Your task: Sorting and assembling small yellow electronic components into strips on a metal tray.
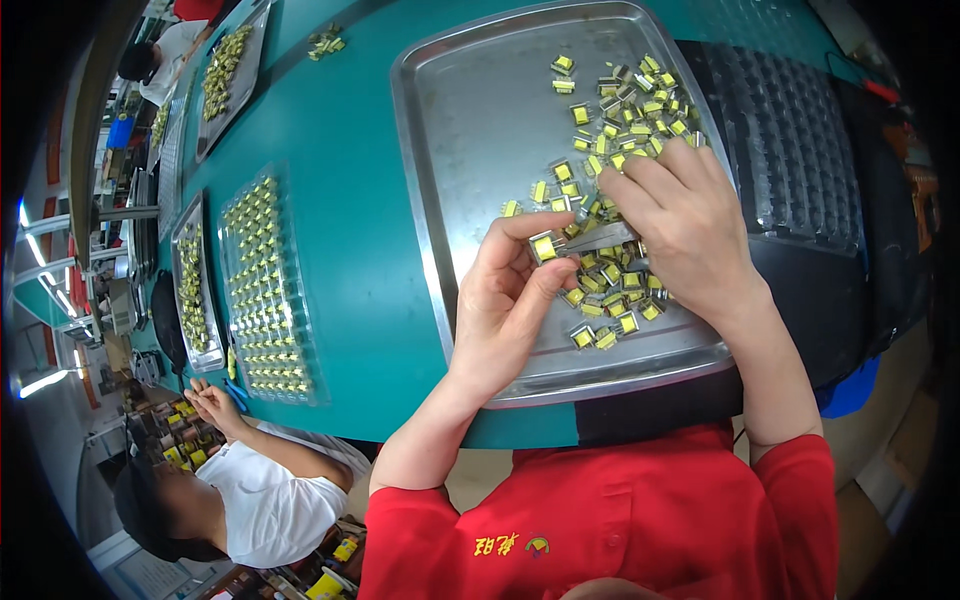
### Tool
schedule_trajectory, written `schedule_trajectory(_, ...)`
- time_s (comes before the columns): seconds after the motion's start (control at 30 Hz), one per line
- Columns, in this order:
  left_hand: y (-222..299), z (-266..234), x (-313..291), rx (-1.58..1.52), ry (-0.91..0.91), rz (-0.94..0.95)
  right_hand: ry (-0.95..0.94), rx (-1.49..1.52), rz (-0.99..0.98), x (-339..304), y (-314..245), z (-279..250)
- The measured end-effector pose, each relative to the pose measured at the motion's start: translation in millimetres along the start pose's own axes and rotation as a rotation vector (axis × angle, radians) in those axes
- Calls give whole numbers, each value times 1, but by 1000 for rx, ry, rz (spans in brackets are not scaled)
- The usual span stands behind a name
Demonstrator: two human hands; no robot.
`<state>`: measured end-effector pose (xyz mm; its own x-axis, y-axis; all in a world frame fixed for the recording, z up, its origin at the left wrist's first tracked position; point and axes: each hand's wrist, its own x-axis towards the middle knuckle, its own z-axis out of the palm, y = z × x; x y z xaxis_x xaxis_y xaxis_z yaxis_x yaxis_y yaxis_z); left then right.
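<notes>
My left hand (497,315) pinches a small transformer (544,247) with a yellow-taped middle between thumb and index finger, above the metal tray (440,190). My right hand (695,230) is closed around a pair of pointed metal tweezers (602,238), whose narrow end reaches left to the pin side of that transformer. Whether the tips touch its pins is too small to tell. Many more of these yellow transformers (632,115) lie loose in the tray, around and beneath both hands. Some are hidden by my right hand.
Empty-looking clear blister trays (790,140) are stacked right of the metal tray. To the left, a filled blister tray (265,290) and a narrow metal tray (200,300) hold more transformers. A co-worker in white (270,490) sits at the lower left; another person (175,55) works farther off.
</notes>
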<state>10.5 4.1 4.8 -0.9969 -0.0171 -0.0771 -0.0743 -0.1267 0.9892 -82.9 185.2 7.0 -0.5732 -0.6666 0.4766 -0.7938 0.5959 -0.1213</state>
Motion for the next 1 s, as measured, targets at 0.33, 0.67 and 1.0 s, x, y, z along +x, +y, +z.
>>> schedule_trajectory(0.33,5,-9,6,-517,-103,-149,60,30,83,4,11,-6)
schedule_trajectory(0.67,-10,-21,9,-984,-352,-128,60,47,83,3,8,-6)
schedule_trajectory(1.0,3,-39,19,-205,79,95,55,75,81,2,13,-4)
